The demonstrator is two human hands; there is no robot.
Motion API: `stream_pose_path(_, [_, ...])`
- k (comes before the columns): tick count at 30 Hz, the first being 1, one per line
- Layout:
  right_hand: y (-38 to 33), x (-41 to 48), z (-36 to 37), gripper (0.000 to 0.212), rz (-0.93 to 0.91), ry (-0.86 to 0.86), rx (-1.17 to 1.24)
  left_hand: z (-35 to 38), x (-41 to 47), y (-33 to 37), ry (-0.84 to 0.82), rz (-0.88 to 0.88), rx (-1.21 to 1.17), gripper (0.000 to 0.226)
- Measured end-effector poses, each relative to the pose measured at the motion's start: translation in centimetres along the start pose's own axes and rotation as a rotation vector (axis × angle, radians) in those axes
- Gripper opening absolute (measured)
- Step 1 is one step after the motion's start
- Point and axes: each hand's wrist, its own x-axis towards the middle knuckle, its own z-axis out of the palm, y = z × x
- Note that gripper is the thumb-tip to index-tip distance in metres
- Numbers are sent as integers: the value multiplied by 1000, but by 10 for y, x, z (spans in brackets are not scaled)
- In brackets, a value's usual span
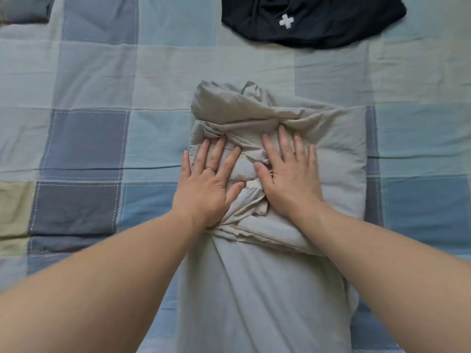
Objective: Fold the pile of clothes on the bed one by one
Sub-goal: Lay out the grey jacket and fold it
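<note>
Checked quilt (84, 138) on bed | grey garment (339, 159) at centre, upper part doubled over and bunched | left hand (209, 184) and right hand (290, 179) flat on fold, fingers spread (probably pressing creases out) | black garment (318, 21) well apart, far edge, awaiting its turn

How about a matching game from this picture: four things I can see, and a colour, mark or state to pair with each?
Things:
1. left hand
2. grey garment
3. black garment
4. quilt

Descriptions:
A. carries a white cross mark
B. checked in blues and greens
C. wears a ring
D. bunched up, partly folded

Pairs: 1-C, 2-D, 3-A, 4-B
</note>
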Motion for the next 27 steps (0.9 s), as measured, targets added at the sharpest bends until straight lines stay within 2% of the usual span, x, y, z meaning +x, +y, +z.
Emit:
stream_pose_path(2, [6, 7, 22, 70, -7, 49, -59, 23, 4, -2, 88, -15, 13, 73])
stream_pose_path(4, [6, 15, 22, 72, -16, 17, -58, 25, 7, -4, 113, -14, 10, 73])
stream_pose_path(7, [8, 18, -5, 83, -49, -99, 75, 7, 5, -1, 69, 1, -57, 77])
stream_pose_path(9, [14, 21, -30, 86, 14, -82, 209, -13, 7, -1, 104, -35, -152, 77])
stream_pose_path(12, [29, 35, -60, 89, 257, 41, 279, -45, 23, -6, 242, -262, -346, 93])
stream_pose_path(14, [37, 51, -68, 103, 422, -29, 363, -64, 39, -11, 223, -448, -595, 107])
stream_pose_path(15, [40, 59, -69, 105, 457, -54, 401, -70, 48, -15, 180, -523, -735, 105])
stream_pose_path(16, [44, 66, -70, 104, 470, -54, 440, -72, 56, -20, 128, -580, -849, 96])
stream_pose_path(18, [47, 75, -73, 95, 493, -42, 474, -76, 68, -29, 29, -625, -951, 62])
stream_pose_path(20, [46, 78, -76, 93, 539, -46, 325, -76, 73, -34, -47, -606, -982, 28])
stream_pose_path(21, [45, 77, -78, 93, 535, -61, 232, -79, 73, -34, -80, -599, -991, 18])
stream_pose_path(23, [43, 75, -77, 86, 481, -128, 194, -84, 72, -33, -113, -586, -1013, 13])
stream_pose_path(25, [44, 77, -78, 61, 398, -217, 241, -85, 71, -34, -106, -564, -1026, 16])
stream_pose_path(27, [44, 83, -81, 35, 303, -277, 265, -85, 71, -36, -81, -549, -1024, 10])
